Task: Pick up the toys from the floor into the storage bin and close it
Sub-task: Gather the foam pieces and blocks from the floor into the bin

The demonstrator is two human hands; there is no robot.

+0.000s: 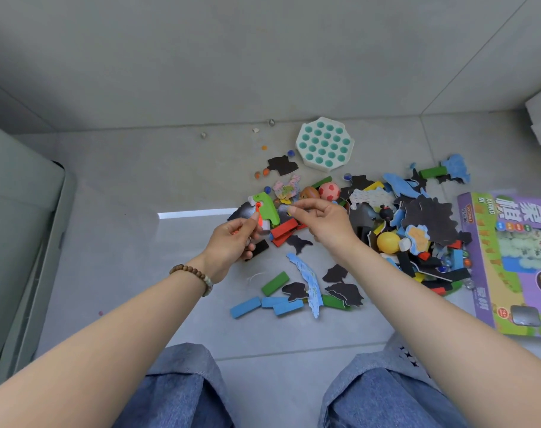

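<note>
Green-and-orange toy [267, 208]: held above the floor in left hand [232, 242], fingers curled round it. Right hand [324, 223]: thumb and forefinger pinch dark piece [283, 211]. Toy pile [417, 223]: scattered on tiles, beside purple game box [510, 257].

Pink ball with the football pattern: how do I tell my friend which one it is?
Find the white tray with teal holes on the floor. Just nearer the camera, the pink ball sits beside a brown egg-shaped toy. It alone has a football pattern; the yellow ball further right is plain.
</note>
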